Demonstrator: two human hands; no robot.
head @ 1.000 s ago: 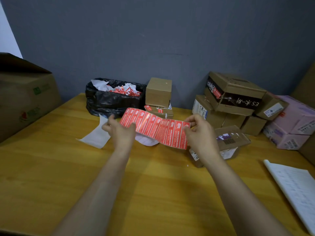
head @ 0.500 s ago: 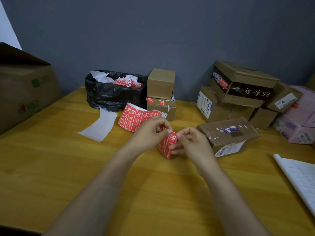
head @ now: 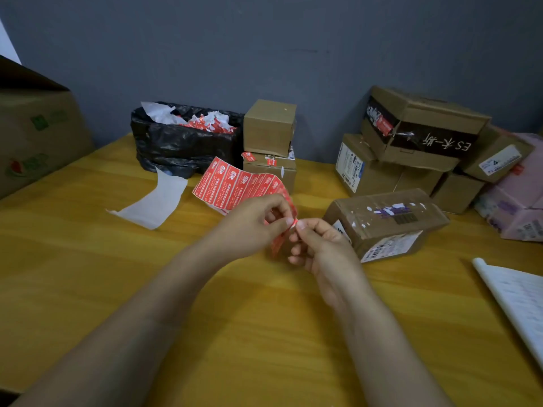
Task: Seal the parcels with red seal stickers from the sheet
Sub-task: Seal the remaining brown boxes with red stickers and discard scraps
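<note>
A red sticker sheet (head: 235, 183) with several seal stickers curls above the wooden table (head: 117, 274). My left hand (head: 252, 224) grips its near end, thumb on top. My right hand (head: 317, 245) pinches a corner of the sheet's end sticker right beside the left thumb. A brown parcel (head: 388, 221) with a torn label lies just right of my hands. Two small stacked parcels (head: 269, 148) stand behind the sheet, the lower one bearing red stickers.
A black rubbish bag (head: 182, 142) holds paper and red scraps at the back. A white backing strip (head: 155, 201) lies left of the sheet. Stacked cartons (head: 417, 136), pink parcels (head: 517, 195), a big carton (head: 38, 136) at left, white paper (head: 520, 298) at right.
The sheet was stretched wide between both hands; my left hand slid along it toward the right hand, and both now meet at the sheet's near end, lower and closer to me.
</note>
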